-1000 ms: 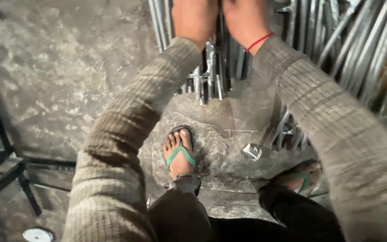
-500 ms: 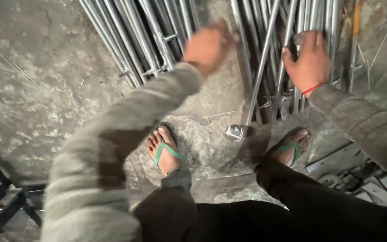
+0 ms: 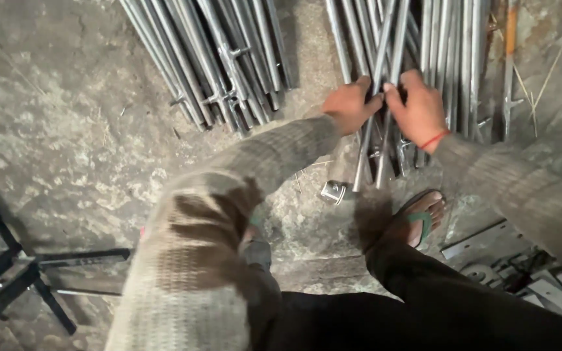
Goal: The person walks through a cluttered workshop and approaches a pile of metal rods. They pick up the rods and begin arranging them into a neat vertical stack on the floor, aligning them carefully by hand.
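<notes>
I stand over piles of long grey metal rods on a rough concrete floor. My left hand (image 3: 349, 104) is closed around one thin metal rod (image 3: 364, 153) whose lower end points toward my feet. Right beside it, my right hand (image 3: 417, 107), with a red thread at the wrist, grips a second rod (image 3: 385, 156) lying parallel to the first. The two hands touch at the fingers. Both rods come out of the right-hand pile (image 3: 463, 58). A second pile of rods (image 3: 216, 58) lies to the upper left.
My right foot in a green-strapped sandal (image 3: 421, 218) stands just below the rods. A small metal cylinder (image 3: 334, 192) lies on the floor by the rod ends. A dark metal frame (image 3: 8, 273) sits at the lower left; flat metal scraps (image 3: 502, 260) lie lower right.
My hands came together at the right-hand pile and closed on two rods; half a second ago they were apart. The view has shifted right.
</notes>
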